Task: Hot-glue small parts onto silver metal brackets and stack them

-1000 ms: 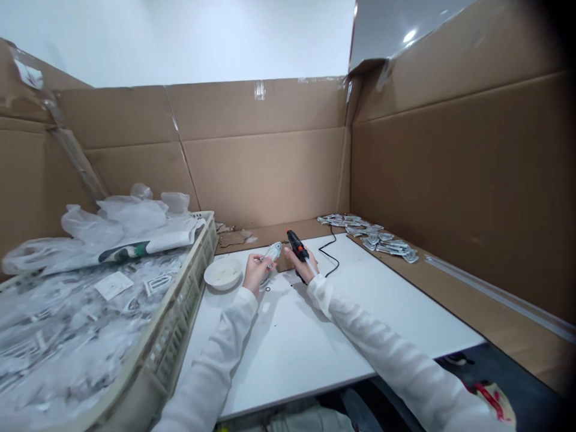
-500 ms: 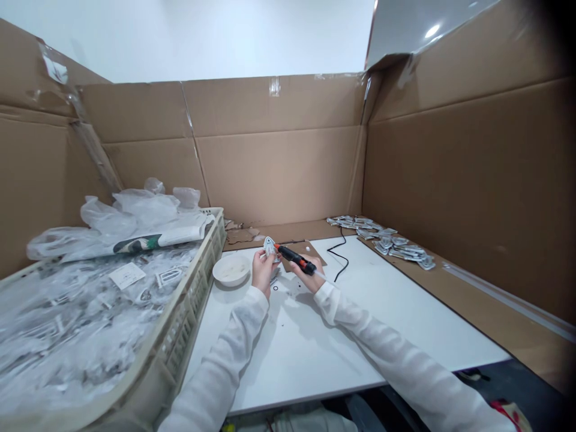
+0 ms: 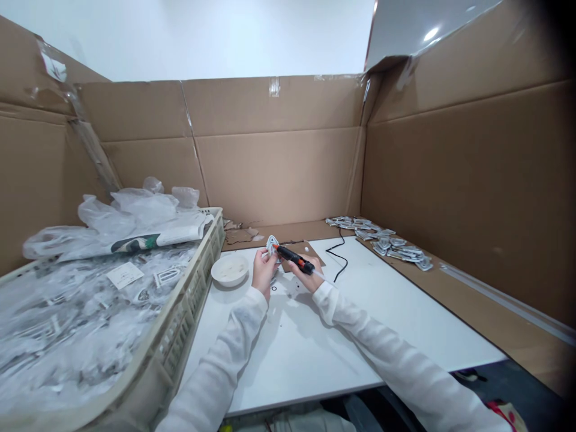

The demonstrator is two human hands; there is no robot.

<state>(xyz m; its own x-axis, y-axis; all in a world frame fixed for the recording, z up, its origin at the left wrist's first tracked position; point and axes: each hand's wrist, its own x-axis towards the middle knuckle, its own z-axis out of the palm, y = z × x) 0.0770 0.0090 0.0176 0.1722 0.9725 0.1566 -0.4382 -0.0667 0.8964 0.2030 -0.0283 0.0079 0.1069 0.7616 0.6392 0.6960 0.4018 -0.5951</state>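
My left hand (image 3: 263, 271) pinches a small white flat piece with dark outlines (image 3: 272, 242), held up above the table. Gripped in my right hand (image 3: 308, 276) is a black and orange glue gun (image 3: 294, 259), a clear glue stick (image 3: 324, 278) poking out of its back end. The gun's orange tip meets or nearly meets the piece; I cannot tell which. Just left of my left hand stands a white bowl (image 3: 229, 282) with pale bits in it. A small dark ring (image 3: 274, 288) lies on the white tabletop (image 3: 288, 354) below my hands.
A large cream plastic crate (image 3: 180, 336) on the left holds many bagged pieces, with plastic bags (image 3: 130, 210) on top. Flat finished-looking pieces (image 3: 400, 249) lie heaped at the right. A black cord (image 3: 342, 259) runs across the table. Cardboard walls (image 3: 279, 162) surround the workspace.
The white piece has turned slightly in my left hand and sits a little further right at the gun's tip. Both hands keep their grips.
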